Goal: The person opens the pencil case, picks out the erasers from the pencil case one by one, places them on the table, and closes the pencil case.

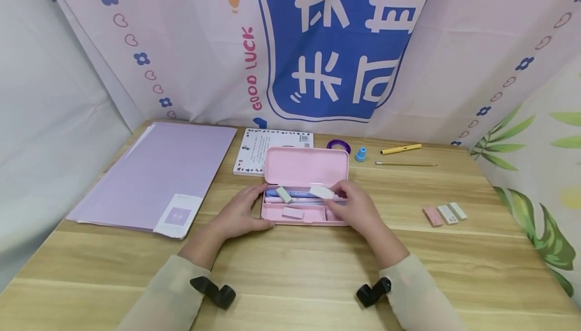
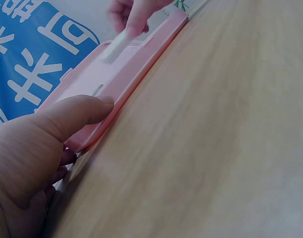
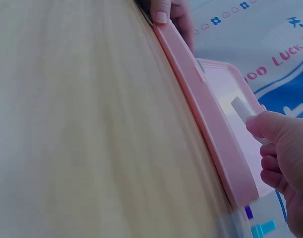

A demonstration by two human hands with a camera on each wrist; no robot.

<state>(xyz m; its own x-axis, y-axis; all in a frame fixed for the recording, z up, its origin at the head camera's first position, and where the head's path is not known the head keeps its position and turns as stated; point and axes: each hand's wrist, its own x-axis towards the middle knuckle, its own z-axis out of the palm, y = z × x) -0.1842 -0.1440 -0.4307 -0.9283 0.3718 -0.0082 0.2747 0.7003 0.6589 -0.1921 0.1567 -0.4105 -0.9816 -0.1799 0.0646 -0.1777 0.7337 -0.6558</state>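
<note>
White eraser [image 1: 321,191] held over an open pink pencil case [image 1: 305,167]
The eraser is pinched by the right hand [image 1: 358,209]; the case's end is gripped by the left hand [image 1: 238,213], thumb curled

Both forearms reach fwd from the bottom edge, sleeves to the wrists, a black mount on each wrist. Left hand [image 1: 239,213] lies low, palm down, fingers curled round the case [image 1: 277,217] at its left end, thumb on the near edge. Right hand [image 1: 358,210] is raised a bit over the case's right part, thumb & fingertips pinching an eraser [image 1: 322,192].
</note>
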